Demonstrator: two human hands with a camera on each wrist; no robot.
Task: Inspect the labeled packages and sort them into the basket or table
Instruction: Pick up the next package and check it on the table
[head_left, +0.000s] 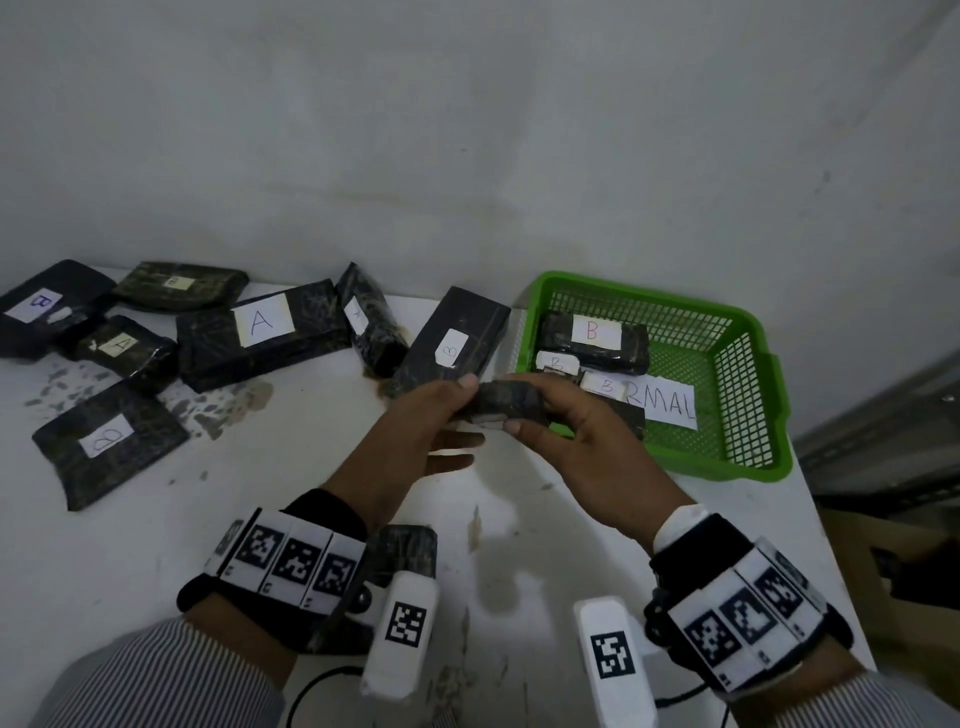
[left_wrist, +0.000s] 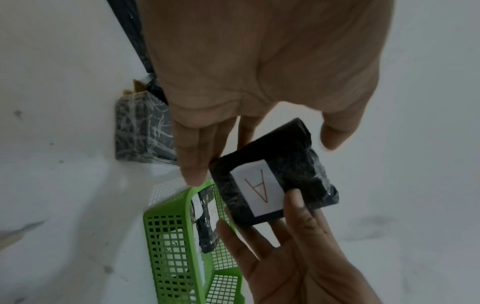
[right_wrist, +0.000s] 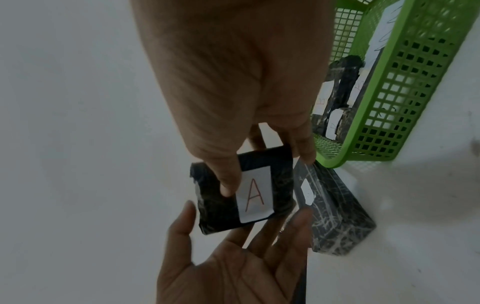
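Held between both hands above the white counter (head_left: 156, 545), a small dark wrapped package (head_left: 506, 402) is seen in the head view just in front of the near left corner of the green basket (head_left: 748, 457); the left hand (head_left: 415, 421) has its thumb on the package's top edge with the fingers spread loosely beneath, and the right hand (head_left: 587, 431) is wrapped over its other end, thumb below. Inside the basket three dark packages with B labels are lying on a paper sheet lettered "RMAL" (head_left: 667, 408). Spread along the far left of the counter are more wrapped packages, among them a large one labelled A (head_left: 262, 332) and a tilted one labelled B (head_left: 452, 348) just beside the basket. In the left wrist view the package (left_wrist: 275, 176) is shown with a white label bearing a red A (left_wrist: 257, 192); it is pinched at its far end by the right hand (left_wrist: 298, 257), whose thumb is pressed on the label's edge, while the left hand (left_wrist: 259, 72) has fingers behind it and the thumb near its upper corner; the basket (left_wrist: 168, 236) stands just beyond. In the right wrist view the right hand's (right_wrist: 233, 82) grip is closed on the package (right_wrist: 241, 191), thumb beside the A label (right_wrist: 255, 195), and the left hand (right_wrist: 233, 263) is seen open-palmed underneath, its fingertips at the package's lower edge.
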